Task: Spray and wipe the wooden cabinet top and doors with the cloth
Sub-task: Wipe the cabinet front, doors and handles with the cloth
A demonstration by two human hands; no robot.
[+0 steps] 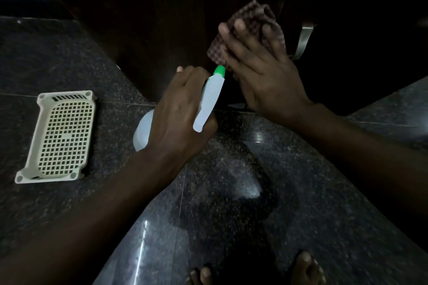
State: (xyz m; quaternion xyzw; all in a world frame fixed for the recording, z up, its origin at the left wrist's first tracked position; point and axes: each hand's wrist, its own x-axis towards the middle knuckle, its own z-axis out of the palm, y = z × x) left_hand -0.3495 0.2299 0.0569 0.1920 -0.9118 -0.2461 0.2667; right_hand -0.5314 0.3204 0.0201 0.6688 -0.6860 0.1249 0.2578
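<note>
Both hands are busy. Left hand point(178, 111) has its fingers curled round a white spray bottle point(209, 97) with a green tip that points at the dark wooden cabinet door point(150, 30). Right hand point(266, 76) is spread flat, pressing a checked brown cloth point(254, 15) on that door, just beside a shiny metal handle point(303, 39). A white plastic basket point(32, 143) full of little square holes lies on the speckled, shiny stone floor point(301, 192). I cannot tell which way up it sits. Bare toes point(305, 264) show at the bottom.
</note>
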